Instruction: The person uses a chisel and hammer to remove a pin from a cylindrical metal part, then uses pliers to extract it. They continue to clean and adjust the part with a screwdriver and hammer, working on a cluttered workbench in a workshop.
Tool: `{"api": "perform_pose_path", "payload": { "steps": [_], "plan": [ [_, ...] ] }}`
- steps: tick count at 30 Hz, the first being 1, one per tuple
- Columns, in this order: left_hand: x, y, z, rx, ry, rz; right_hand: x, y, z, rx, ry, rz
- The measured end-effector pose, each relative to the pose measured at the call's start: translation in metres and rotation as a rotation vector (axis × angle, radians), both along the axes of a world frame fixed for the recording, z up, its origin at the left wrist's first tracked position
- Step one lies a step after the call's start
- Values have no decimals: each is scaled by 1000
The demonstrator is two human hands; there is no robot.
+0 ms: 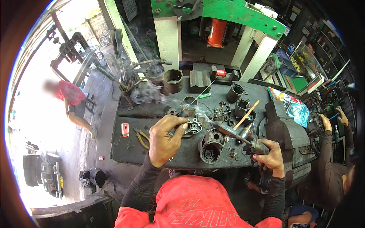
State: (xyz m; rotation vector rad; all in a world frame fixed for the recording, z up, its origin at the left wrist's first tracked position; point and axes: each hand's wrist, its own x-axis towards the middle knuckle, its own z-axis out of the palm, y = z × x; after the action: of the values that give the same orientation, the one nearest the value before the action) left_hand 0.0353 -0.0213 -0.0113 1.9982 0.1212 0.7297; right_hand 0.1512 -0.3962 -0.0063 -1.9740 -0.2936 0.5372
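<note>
My right hand (270, 155) is wrapped around the dark handle of a large soldering iron (227, 130). The iron's blunt head points left, towards the fingertips of my left hand (166, 138). With thumb and forefinger pressed together, that hand pinches a thin solder wire (200, 95). The wire slants down from a red spool (219, 72) at the back of the bench; its end is too small to make out. Just beyond my left fingertips lies a grey metal casting (194, 127) with several holes. Pale smoke (161, 98) drifts leftward from this spot.
Engine parts crowd the dark bench (131, 110), including a cylinder housing (211, 151) and a metal cup (173, 81). Yellow-handled pliers (142, 138) and a small red box (125, 129) lie left. A vise (287, 131) stands right. A co-worker's hands (326, 122) work at far right.
</note>
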Motion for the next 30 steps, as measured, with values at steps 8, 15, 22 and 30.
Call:
{"api": "perform_pose_path", "payload": {
  "steps": [8,15,22,30],
  "plan": [
    [4,7,-12,21,-47,-7,-11,3,12,-73,-6,7],
    [-20,69,-70,320,423,-1,-27,-6,61,-414,-114,-54],
    [-69,62,-74,447,610,103,-10,-2,94,-770,-915,282],
    [-56,-80,-77,-53,399,213,26,7,101,-781,-1049,520]
  ]
}}
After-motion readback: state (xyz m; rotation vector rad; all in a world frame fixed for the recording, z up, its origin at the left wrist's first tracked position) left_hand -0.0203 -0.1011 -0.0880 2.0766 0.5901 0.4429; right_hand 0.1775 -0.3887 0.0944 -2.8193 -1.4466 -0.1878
